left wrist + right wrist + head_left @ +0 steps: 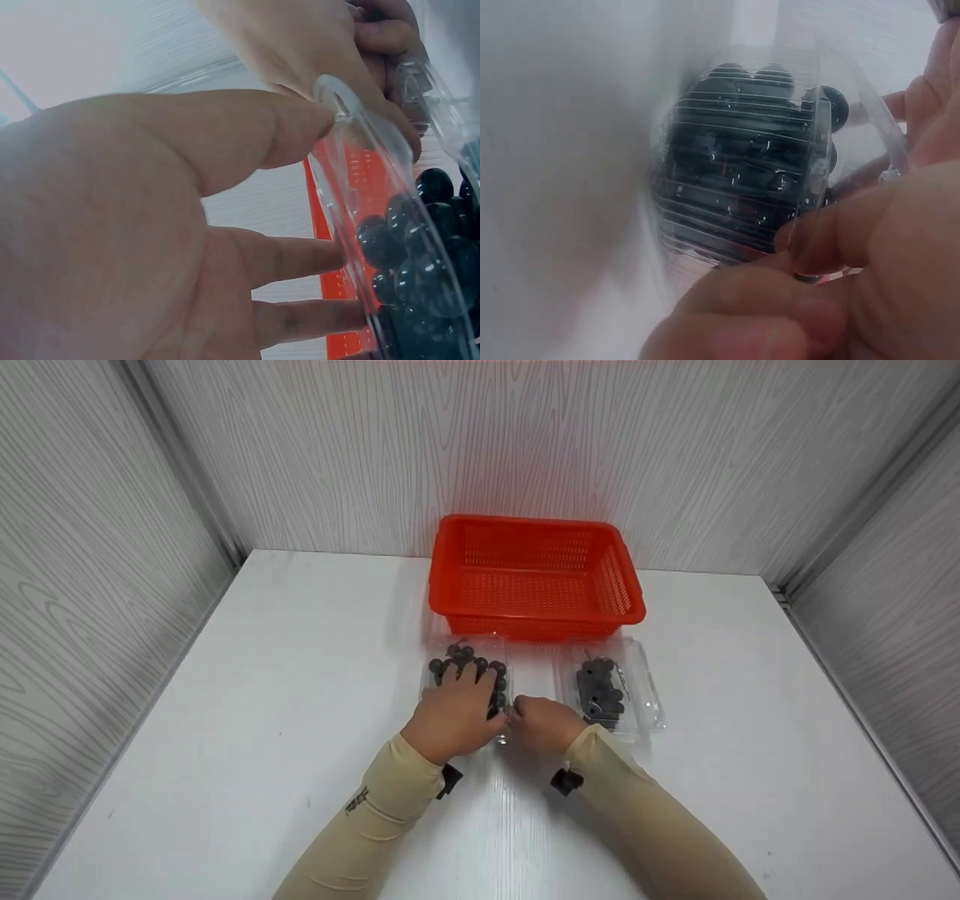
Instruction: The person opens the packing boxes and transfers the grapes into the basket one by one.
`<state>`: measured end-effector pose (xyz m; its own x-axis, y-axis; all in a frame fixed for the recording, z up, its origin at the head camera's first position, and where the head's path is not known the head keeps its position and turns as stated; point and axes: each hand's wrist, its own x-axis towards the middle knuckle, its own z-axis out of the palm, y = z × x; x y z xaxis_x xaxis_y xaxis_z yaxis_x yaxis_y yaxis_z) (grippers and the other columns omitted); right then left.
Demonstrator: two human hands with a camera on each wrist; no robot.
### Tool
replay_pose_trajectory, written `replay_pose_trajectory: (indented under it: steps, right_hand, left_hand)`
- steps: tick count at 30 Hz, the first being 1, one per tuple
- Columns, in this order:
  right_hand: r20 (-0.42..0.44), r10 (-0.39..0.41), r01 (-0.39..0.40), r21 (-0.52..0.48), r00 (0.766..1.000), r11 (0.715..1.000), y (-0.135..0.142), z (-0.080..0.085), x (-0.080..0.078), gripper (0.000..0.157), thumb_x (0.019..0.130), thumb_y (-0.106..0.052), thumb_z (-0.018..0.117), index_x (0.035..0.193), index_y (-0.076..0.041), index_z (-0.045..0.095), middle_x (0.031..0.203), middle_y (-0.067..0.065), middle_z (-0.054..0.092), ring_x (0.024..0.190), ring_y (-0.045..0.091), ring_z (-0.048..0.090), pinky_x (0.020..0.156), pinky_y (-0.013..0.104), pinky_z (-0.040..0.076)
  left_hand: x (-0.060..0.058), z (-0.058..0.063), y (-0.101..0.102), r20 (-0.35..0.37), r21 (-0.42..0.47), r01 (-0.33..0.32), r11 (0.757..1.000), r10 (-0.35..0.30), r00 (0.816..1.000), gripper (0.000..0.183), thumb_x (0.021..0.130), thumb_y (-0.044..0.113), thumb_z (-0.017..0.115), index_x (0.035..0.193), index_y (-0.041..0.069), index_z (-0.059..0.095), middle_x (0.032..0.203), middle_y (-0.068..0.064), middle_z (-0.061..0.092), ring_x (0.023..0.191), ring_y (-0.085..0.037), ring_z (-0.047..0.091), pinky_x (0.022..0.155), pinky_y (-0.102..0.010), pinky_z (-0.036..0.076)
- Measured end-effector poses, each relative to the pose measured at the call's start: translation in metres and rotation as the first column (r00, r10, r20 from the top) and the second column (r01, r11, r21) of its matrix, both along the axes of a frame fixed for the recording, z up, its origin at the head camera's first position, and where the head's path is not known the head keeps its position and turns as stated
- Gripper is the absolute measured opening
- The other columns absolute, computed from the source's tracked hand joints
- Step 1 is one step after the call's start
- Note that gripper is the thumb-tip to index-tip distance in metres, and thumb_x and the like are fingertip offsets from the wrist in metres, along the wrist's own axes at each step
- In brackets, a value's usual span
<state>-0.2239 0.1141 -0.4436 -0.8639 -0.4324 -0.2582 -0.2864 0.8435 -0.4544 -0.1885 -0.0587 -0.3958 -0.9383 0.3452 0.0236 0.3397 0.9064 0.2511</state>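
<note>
A clear plastic clamshell box (491,645) of dark grapes (499,669) lies in front of the basket. My left hand (457,716) rests on its lid (346,191) with spread, straight fingers, the thumb at the lid's edge. From the right, my right hand (544,725) pinches the box's near right corner between thumb and curled fingers (810,240). In the right wrist view, the lid stands slightly apart from the ribbed box's rim (819,157), with grapes (829,105) showing between. Beyond the right hand sits a second clear box (646,682) with dark grapes (600,686).
A red plastic basket (540,628) with slotted walls stands behind both boxes, nothing seen inside. Everything is on a white table (300,675), with pale wood-grain panels (337,450) at the back and sides.
</note>
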Motion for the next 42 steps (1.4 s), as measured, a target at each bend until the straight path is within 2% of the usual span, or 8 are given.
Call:
replay_pose_trajectory:
  steps: [4,10,20,25,29,35,42]
  right_hand:
    - [-0.021,0.027,-0.027,0.003,0.999,1.0,0.0003,-0.0015,0.0004,0.033,0.109,-0.025,0.046,0.105,0.001,0.066,0.107,0.021,0.072,0.104,0.041,0.069,0.093,0.057,0.053]
    - [-0.062,0.047,-0.045,0.022,0.997,0.999,0.0001,-0.0037,0.0,0.035,0.109,-0.029,0.05,0.107,-0.001,0.069,0.109,0.022,0.074,0.106,0.042,0.07,0.092,0.058,0.054]
    - [-0.049,0.071,-0.068,0.051,0.996,0.996,0.0004,-0.0055,-0.0003,0.035,0.108,-0.029,0.05,0.113,-0.001,0.071,0.113,0.022,0.073,0.109,0.042,0.069,0.095,0.057,0.054]
    - [-0.076,0.094,-0.089,0.065,0.993,0.994,0.0007,-0.0056,0.0013,0.035,0.109,-0.024,0.048,0.113,0.005,0.068,0.11,0.026,0.072,0.106,0.046,0.069,0.093,0.059,0.054]
    - [-0.085,0.116,-0.106,0.112,0.99,0.988,0.001,-0.0047,0.0028,0.034,0.108,-0.021,0.047,0.112,0.007,0.065,0.107,0.027,0.072,0.104,0.046,0.07,0.091,0.059,0.055]
    - [-0.099,0.141,-0.125,0.153,0.985,0.98,0.0011,-0.0032,0.0026,0.03,0.107,-0.021,0.052,0.113,0.006,0.064,0.106,0.026,0.072,0.102,0.044,0.07,0.093,0.056,0.055]
    - [-0.136,0.164,-0.141,0.159,0.977,0.977,0.003,-0.0027,0.0035,0.028,0.105,-0.02,0.057,0.11,0.006,0.064,0.099,0.026,0.072,0.095,0.045,0.071,0.085,0.058,0.057]
  left_hand:
    - [0.0004,-0.0009,0.0022,0.02,-0.007,-0.013,1.0,0.013,1.0,0.057,0.095,0.037,0.065,0.139,0.001,0.058,0.136,-0.024,0.058,0.128,-0.048,0.053,0.087,-0.071,0.053]
    - [0.0019,-0.0012,0.0038,0.022,-0.019,-0.017,1.0,0.017,1.0,0.058,0.093,0.037,0.066,0.138,0.001,0.058,0.134,-0.024,0.059,0.125,-0.047,0.054,0.088,-0.072,0.052]
    - [0.0002,-0.0041,0.0056,0.017,-0.012,-0.004,1.0,0.005,1.0,0.06,0.091,0.038,0.07,0.137,0.002,0.058,0.134,-0.023,0.06,0.124,-0.047,0.054,0.089,-0.073,0.051]
    - [0.0001,-0.0051,0.0051,0.025,0.005,-0.01,1.0,0.01,1.0,0.059,0.092,0.039,0.068,0.137,0.003,0.06,0.136,-0.023,0.059,0.128,-0.049,0.052,0.092,-0.074,0.049]
    - [-0.0015,-0.005,0.005,0.046,0.01,-0.011,1.0,0.01,0.999,0.06,0.093,0.042,0.066,0.138,0.003,0.06,0.139,-0.024,0.058,0.132,-0.051,0.05,0.094,-0.076,0.047]
    - [-0.0039,-0.0058,0.0055,0.041,0.001,-0.008,1.0,0.008,0.999,0.06,0.093,0.042,0.066,0.138,0.003,0.06,0.139,-0.023,0.059,0.131,-0.05,0.051,0.091,-0.077,0.047]
    - [-0.0028,-0.0063,0.0058,0.024,-0.012,0.0,1.0,0.0,1.0,0.071,0.093,0.049,0.072,0.145,0.004,0.054,0.142,-0.022,0.056,0.132,-0.047,0.05,0.092,-0.075,0.048]
